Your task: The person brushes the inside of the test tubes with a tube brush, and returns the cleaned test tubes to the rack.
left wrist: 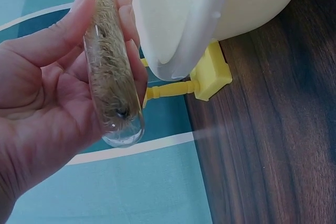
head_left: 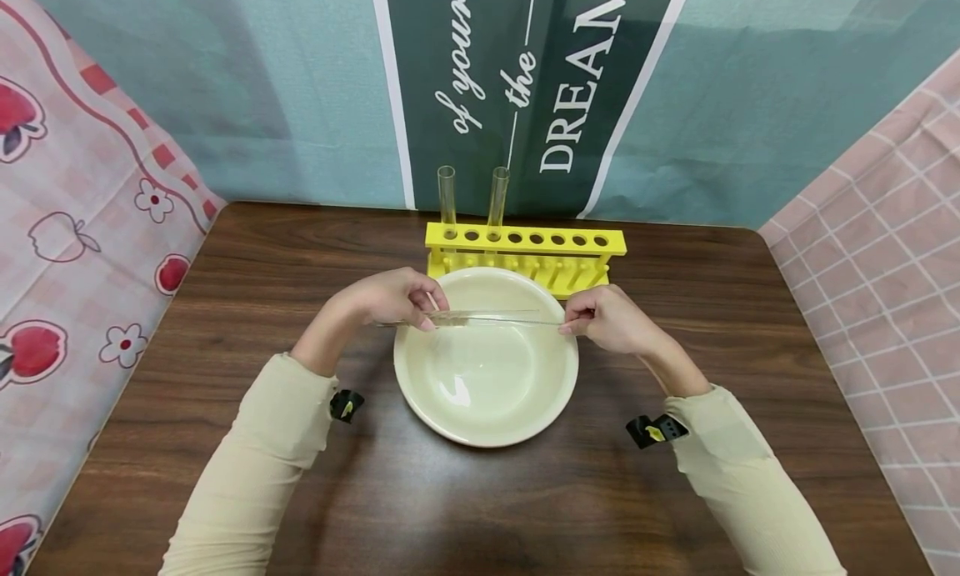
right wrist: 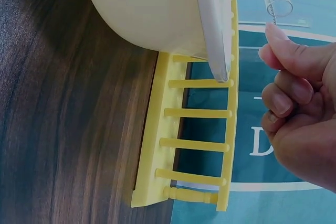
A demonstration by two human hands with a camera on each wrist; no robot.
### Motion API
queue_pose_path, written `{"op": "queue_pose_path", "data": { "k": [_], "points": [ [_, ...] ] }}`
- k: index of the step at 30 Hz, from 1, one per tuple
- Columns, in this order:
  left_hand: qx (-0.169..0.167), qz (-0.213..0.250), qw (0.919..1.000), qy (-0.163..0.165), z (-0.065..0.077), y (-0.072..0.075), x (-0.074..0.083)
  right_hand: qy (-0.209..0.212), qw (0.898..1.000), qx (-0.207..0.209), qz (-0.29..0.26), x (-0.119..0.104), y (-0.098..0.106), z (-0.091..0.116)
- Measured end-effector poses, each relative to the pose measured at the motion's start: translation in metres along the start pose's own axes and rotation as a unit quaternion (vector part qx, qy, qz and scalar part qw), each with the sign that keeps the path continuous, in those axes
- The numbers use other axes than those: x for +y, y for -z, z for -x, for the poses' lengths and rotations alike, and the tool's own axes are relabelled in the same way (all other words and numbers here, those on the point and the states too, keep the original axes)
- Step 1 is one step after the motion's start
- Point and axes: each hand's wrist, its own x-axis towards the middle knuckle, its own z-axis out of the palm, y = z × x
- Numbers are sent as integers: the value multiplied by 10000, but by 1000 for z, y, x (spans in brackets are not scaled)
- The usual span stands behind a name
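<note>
Over the pale basin [head_left: 480, 409], a clear test tube [left wrist: 126, 139] lies nearly level. My left hand [head_left: 397, 297] grips it near its rounded bottom, thumb on one side and fingers on the other. Inside that tube are the bristles of a test tube brush [left wrist: 111, 80], reaching almost to the bottom. My right hand [head_left: 606, 319] pinches the end of the brush's thin twisted wire between thumb and fingertip, just past the tube's mouth. In the right wrist view, the other fingers of that hand are curled.
Behind the basin stands a yellow test tube rack [head_left: 611, 241]. Two clear test tubes, a left one [head_left: 447, 197] and a right one [head_left: 498, 199], stand upright in it. The basin's far rim overlaps the rack's front. A brown wooden table [head_left: 465, 509] lies beneath, with a printed cloth behind.
</note>
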Motion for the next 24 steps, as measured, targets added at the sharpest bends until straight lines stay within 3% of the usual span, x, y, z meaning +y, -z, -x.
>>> {"op": "queue_pose_path", "data": {
  "k": [11,24],
  "points": [
    [-132,96,9999,-30,1,2,0,52,9994,-184,-279,4,3,3],
    [-216,341,9992,41,3,2,-4,62,9993,-288,-227,7,5,5]
  ]
}}
